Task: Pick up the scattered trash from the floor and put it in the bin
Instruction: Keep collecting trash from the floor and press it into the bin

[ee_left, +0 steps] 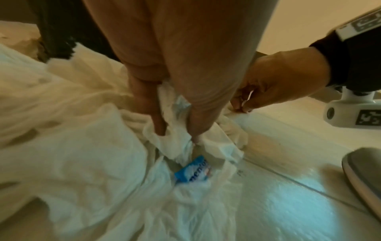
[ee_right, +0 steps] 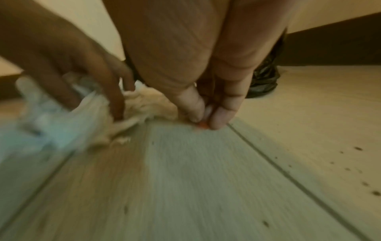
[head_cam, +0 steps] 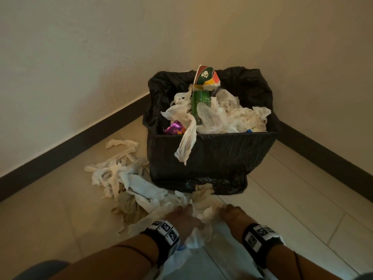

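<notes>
Tissue [head_cam: 129,178] lies heaped on the floor tiles [head_cam: 282,209], left of & in front of the bin [head_cam: 212,154], which sits in the corner w/ black liner, already piled w/ tissue, a green can [head_cam: 198,104] & a paper cup [head_cam: 205,75]. Left hand [head_cam: 181,217] has fingers curled into a wad of tissue. Blue Mentos wrapper [ee_left: 192,171] lies under it. Right hand [head_cam: 236,217] pinches a small orange bit [ee_right: 203,125] at floor level, thumb & fingertip nearly closed.
</notes>
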Available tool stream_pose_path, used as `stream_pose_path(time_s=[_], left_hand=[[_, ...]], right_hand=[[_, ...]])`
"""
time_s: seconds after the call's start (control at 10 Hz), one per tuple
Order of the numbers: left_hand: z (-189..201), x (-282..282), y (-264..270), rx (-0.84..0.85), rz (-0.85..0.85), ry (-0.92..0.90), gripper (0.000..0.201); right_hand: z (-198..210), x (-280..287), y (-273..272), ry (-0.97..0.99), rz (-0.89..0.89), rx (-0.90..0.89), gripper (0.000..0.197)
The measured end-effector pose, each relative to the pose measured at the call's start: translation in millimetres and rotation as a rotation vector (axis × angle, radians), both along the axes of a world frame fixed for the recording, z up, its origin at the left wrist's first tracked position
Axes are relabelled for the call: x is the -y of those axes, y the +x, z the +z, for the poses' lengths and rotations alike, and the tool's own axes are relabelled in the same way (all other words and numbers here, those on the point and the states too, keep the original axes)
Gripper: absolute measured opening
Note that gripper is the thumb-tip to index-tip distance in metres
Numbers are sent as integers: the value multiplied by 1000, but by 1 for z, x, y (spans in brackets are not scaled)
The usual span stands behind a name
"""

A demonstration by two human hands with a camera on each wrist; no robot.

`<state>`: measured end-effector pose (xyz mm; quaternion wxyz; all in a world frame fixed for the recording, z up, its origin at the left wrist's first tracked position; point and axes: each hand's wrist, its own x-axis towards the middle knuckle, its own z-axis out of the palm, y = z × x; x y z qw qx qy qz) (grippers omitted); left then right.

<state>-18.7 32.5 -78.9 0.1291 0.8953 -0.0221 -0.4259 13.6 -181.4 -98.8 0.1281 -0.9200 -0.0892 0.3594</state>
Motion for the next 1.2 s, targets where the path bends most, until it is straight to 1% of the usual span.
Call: stream_pose_path(time_s=[0.1, 0.2, 0.3, 0.4, 0.5, 0.6, 0.7, 0.8, 0.9, 1.0, 1.1, 1.2], left_hand=[[25, -5, 7, 132, -475, -35, 61], [40, -11, 18, 175, -438, -178, 55], [59, -15, 30, 258, -490, -185, 51], [77, -17, 35, 331, -375, -37, 54], [75, -19, 28, 189, -344, 103, 90], [51, -19, 20, 80, -331, 97, 83], [39, -17, 31, 143, -187, 8, 45], [61, -30, 56, 230, -52, -97, 9], [81, -42, 62, 243, -71, -168, 9], [62, -33, 39, 77, -296, -53, 51], [41, -13, 4, -185, -406, -35, 96], [23, 0, -29, -141, -382, -36, 61]], right_hand=[[17, -13, 21, 377, -505, -115, 24], [28, -35, 43, 700, -843, -174, 24], [37, -44, 45, 672, -696, -229, 27], [36, -36, 28, 559, -354, -97, 28], [21, -21, 0, 208, 244, 156, 57], [0, -10, -10, -48, 517, 202, 57], [2, -5, 4, 50, 396, 255, 45], [21, 12, 26, 289, 164, 394, 37], [46, 26, 32, 337, 131, 441, 26], [52, 19, 16, 259, 144, 351, 27], [27, 6, -13, 181, 180, 97, 26], [12, 3, -39, 20, 379, 29, 54]])
